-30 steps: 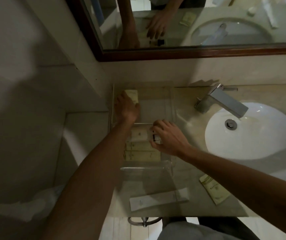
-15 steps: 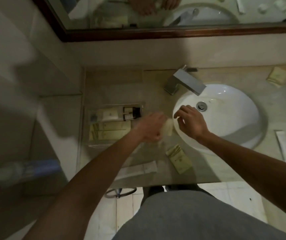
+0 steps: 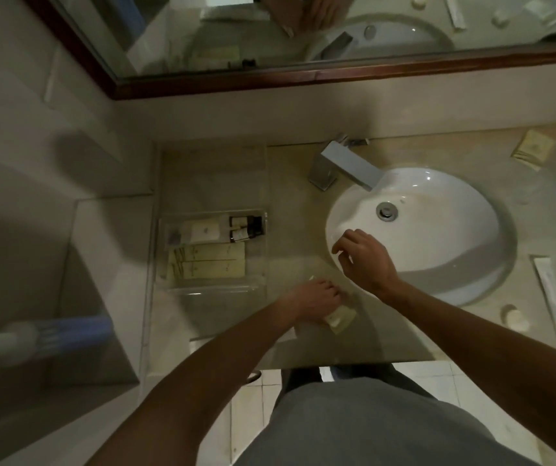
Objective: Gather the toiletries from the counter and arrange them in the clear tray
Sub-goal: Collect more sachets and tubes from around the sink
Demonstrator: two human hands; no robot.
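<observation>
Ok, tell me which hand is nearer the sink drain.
Right. The right hand hovers over the basin's near rim, just short of the drain. The left hand is farther back on the counter, on a yellowish packet.

Reaching forward with both bare arms. Left hand (image 3: 315, 302) lying palm down and low, fingers (image 3: 332, 292) curling shut on something flat. Right hand (image 3: 364, 258) hanging a little higher, fingers loose and bent, holding nothing.
</observation>
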